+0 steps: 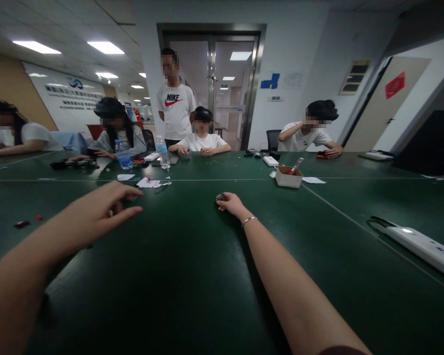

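My left hand (105, 209) hovers over the green table (170, 276) with thumb and fingers apart, holding nothing that I can see. Beyond its fingertips lies a white scrap of paper (148, 183) with small red bits on it. To its left, a small red piece (39, 217) and a dark red-and-black piece (21, 224) rest on the tabletop. Near the middle of the table, my right hand (232, 204) has its fingers closed around a small dark object (220, 197). The fingers cover part of that object, and its kind is too small to make out.
An open cardboard box (288, 178) holding a clear packet stands ahead to the right. A long white device (422, 244) lies at the right. Two water bottles (124, 157) stand at the far left. Several people wearing headsets sit around the table; another person (176, 111) stands behind.
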### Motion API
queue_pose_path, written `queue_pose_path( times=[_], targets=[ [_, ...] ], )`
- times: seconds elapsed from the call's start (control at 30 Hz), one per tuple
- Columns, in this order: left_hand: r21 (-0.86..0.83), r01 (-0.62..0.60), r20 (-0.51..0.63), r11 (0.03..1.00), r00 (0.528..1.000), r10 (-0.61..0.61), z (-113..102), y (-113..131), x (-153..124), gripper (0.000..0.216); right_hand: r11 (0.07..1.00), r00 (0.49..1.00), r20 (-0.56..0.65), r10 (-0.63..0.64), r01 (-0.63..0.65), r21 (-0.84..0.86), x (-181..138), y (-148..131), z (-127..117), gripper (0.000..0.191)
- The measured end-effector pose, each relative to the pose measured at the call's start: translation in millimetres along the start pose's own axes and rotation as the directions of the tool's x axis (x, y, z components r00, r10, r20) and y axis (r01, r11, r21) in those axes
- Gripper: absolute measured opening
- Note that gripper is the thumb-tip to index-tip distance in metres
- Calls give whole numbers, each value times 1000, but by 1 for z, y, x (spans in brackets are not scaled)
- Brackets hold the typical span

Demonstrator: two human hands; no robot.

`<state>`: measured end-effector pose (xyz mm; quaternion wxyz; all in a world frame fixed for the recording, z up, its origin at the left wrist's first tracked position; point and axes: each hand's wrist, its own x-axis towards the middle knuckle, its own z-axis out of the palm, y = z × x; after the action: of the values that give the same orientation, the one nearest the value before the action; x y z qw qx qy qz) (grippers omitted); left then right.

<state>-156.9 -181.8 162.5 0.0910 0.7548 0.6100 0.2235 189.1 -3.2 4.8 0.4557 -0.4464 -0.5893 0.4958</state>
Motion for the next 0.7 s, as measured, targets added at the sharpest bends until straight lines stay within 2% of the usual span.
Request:
queue_pose_path(
  times=[0.07,0.13,0.17,0.27,0.33,0.43,0.5,0.57,0.7],
  targets=[
    [-12,-208,123,978,970,208,30,35,37,42,1000,1000,-7,-17,17,-21,-1,1,1,18],
    [-138,-303,184,943,928,325,69,66,73,36,996,999,-19,-48,47,-82,-2,2,3,19],
    [-194,-345,173,918,909,378,90,78,88,35,989,997,-19,-71,68,-129,-3,2,4,20],
    [-163,-436,61,885,891,450,143,100,119,36,946,989,4,-148,143,-292,-6,1,9,16],
    [-83,-416,8,905,908,418,168,103,132,37,910,984,8,-177,167,-380,-7,-1,11,13],
    [-41,-342,-51,939,939,339,192,98,141,22,870,985,3,-175,156,-468,-9,-5,12,14],
    [-141,-305,-124,942,949,289,204,89,144,13,846,988,16,-157,142,-514,-10,-7,12,15],
    [-314,-269,-176,911,959,222,214,76,145,12,823,988,28,-153,144,-550,-11,-9,12,15],
    [-597,-155,-142,787,986,86,230,49,147,21,819,968,54,-245,236,-523,-14,-11,13,18]
  ],
)
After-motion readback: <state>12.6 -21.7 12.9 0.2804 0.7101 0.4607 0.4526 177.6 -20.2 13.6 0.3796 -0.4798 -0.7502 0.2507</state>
